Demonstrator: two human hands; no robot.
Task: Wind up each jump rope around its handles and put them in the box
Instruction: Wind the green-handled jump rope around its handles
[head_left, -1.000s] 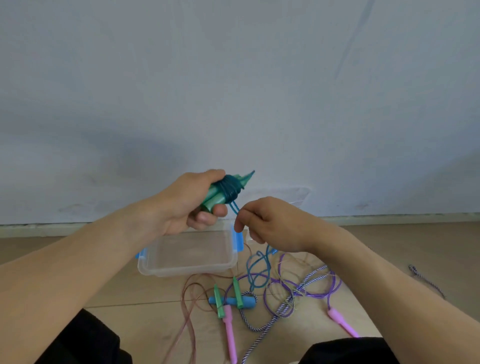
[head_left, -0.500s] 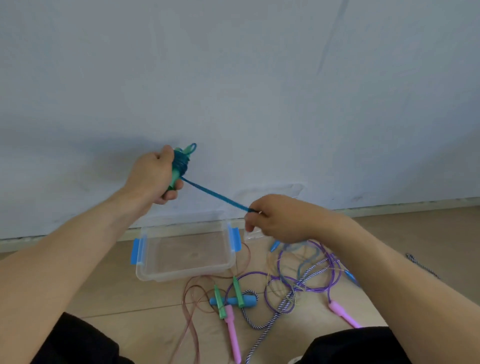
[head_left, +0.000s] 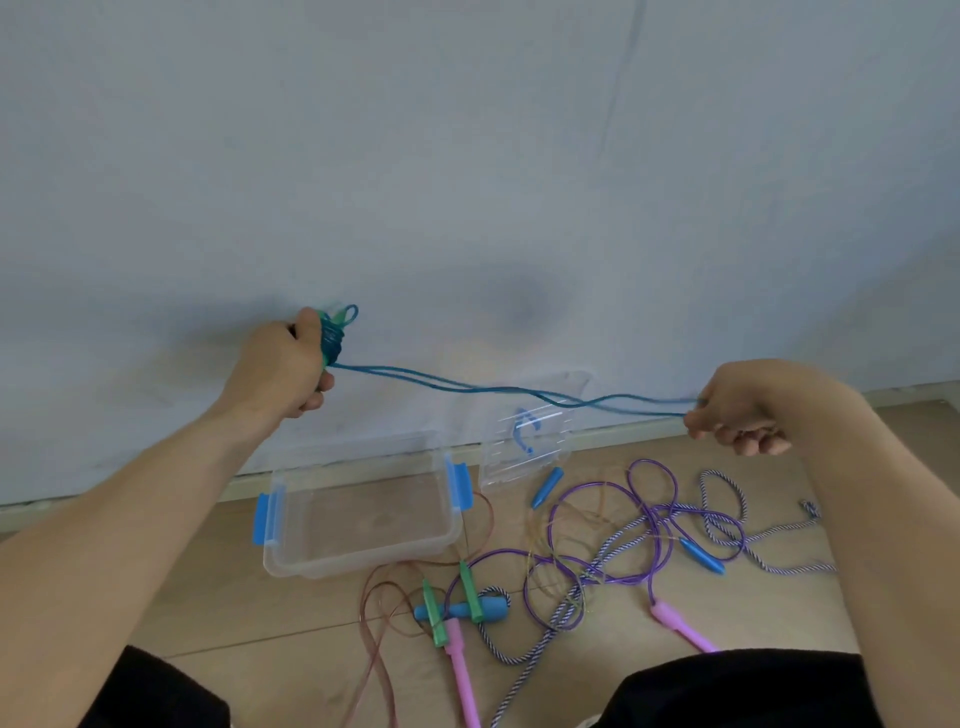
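One rope only is partly wound: left hand grips its handles w/ blue rope at mid-left, right hand pinches the doubled tail at right, box bottom-centre holds nothing, other ropes loose on floor.

wall: we read no text, sign or number
box: we find no label or brand on the clear plastic
lid: raised blue mark on it, we can't read it as letters
rope handles: we see no print, too small to tell
floor: we read no markings
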